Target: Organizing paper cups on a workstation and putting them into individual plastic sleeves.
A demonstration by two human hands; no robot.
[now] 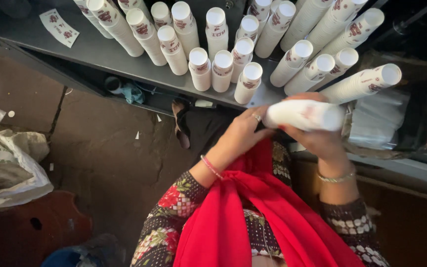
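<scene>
White paper cups, nested into a short stack [305, 115], are being held sideways between both hands just above the near edge of the desk [100, 52]. The right hand [317, 141] is wrapping around the stack from below, fingers curled closed on it. The left hand [243, 132] is meeting the stack's left end, fingertips pressed against it; whether it is pinching a single cup or only steadying the end cannot be told, as the stack is blurred. Many more cup stacks [213, 54] are standing in rows on the grey desk, and a plastic sleeve [376, 123] is lying just to the right of the hands. A sack [6, 158] is sitting on the floor to the left.

Judging from this, the step in hand looks like gathering or squaring up one stack. The next move would call for keeping the cups aligned and finding a free spot among the standing rows without toppling them.
</scene>
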